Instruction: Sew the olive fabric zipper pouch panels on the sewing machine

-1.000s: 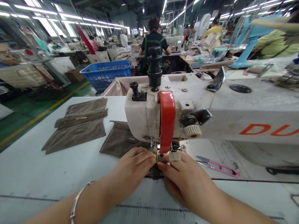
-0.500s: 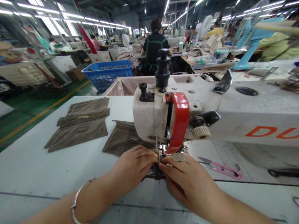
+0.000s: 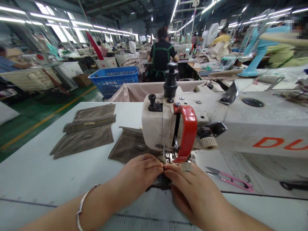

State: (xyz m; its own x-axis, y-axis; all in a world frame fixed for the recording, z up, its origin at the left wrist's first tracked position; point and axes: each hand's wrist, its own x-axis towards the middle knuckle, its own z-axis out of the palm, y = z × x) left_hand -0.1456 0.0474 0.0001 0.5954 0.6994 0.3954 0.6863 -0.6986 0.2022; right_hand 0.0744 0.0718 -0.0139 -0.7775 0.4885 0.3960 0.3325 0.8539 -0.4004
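At the needle of a white sewing machine [image 3: 156, 125], my left hand [image 3: 141, 173] pinches the near edge of a brown fabric piece [image 3: 130, 146] with a small label. My right hand [image 3: 192, 189] meets it there, thumb and forefinger pressed together at the same edge, just in front of the presser foot [image 3: 170, 156]. The fingertips nearly touch and hide most of the edge between them. The machine head covers the right part of the piece. Flat on the table to the left lies another brown fabric piece [image 3: 88, 136] with a zipper and label.
Pink-handled thread snips [image 3: 237, 182] lie right of my right hand. A red guard [image 3: 189, 134] curves down above it. Behind the white table [image 3: 31, 179] stand a pink cloth-lined bin [image 3: 130, 91] and a blue basket [image 3: 113, 78]. A person [image 3: 162, 54] sits beyond, facing away.
The whole view has shifted slightly, so things appear a little lower and to the right. Both hands stay pinched together at the presser foot, with fingertips slightly closer.
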